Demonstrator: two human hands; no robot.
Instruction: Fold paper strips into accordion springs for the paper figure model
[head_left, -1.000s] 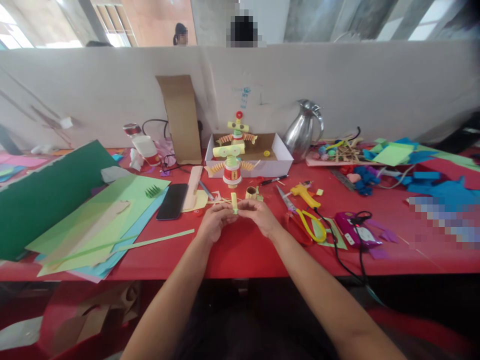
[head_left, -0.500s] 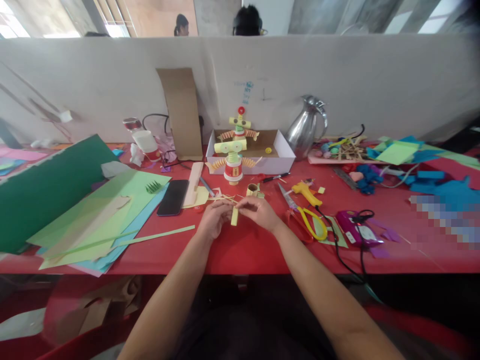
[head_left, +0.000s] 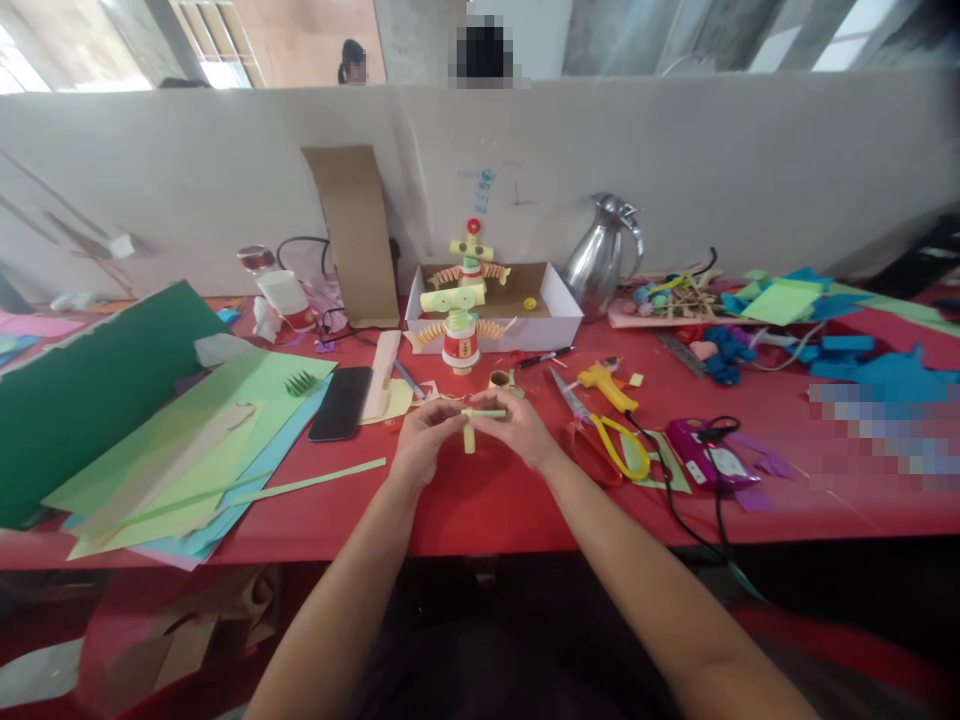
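Observation:
Over the red table, my left hand (head_left: 426,432) and my right hand (head_left: 523,425) meet with fingers pinched on narrow paper strips (head_left: 469,437). One pale yellow end hangs down between the hands, and a light green piece points across the right fingers. Whether these are joined cannot be made out. Just behind my right hand stands a short cardboard tube (head_left: 499,380). Farther back is a paper-cup figure (head_left: 460,345) with pleated paper arms and a rolled paper head; a similar figure (head_left: 472,268) with a red ball on top is behind it.
Scissors (head_left: 616,450), a yellow glue gun (head_left: 606,388) and a purple device with a black cord (head_left: 709,457) lie to the right. A phone (head_left: 341,403) and coloured paper sheets (head_left: 187,450) lie left. A white box (head_left: 559,305) and metal jug (head_left: 604,255) stand behind.
The light green piece now shows across my right fingers, where it did not show before. Both hands stay close together, and the view has shifted slightly.

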